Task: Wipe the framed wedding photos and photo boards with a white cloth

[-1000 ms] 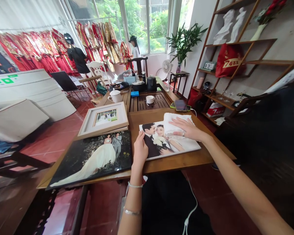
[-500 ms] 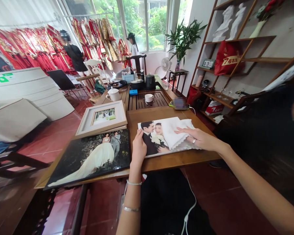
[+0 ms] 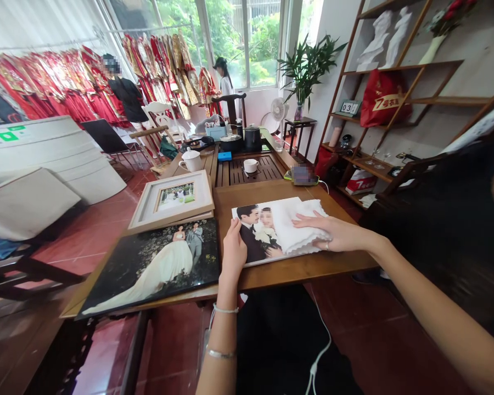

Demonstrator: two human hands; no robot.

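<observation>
A wedding photo panel [image 3: 253, 236] with a couple's portrait lies on the wooden table in front of me. My left hand [image 3: 234, 247] grips its left edge, thumb on top and fingers wrapped around the side. Over the panel's right part lies a white scalloped-edge cloth [image 3: 298, 222]. My right hand [image 3: 331, 231] rests on this cloth with fingers stretched across it, holding it against the panel. The panel's right end is hidden under cloth and hand. To the left lies a larger dark wedding photo [image 3: 160, 266], and behind it a light wooden picture frame [image 3: 146, 211].
Further back on the table [image 3: 296, 269] are a lidded white cup [image 3: 191, 161], a small white cup [image 3: 251, 165], a blue box [image 3: 224, 156], a dark kettle [image 3: 252, 138] and a phone [image 3: 304, 175] with a cable. Shelves [image 3: 395, 68] stand at right. Two people stand near hanging red garments.
My right hand has shifted slightly on the panel, and the cloth's lower right edge has drawn in under it. My left hand keeps its hold on the left edge.
</observation>
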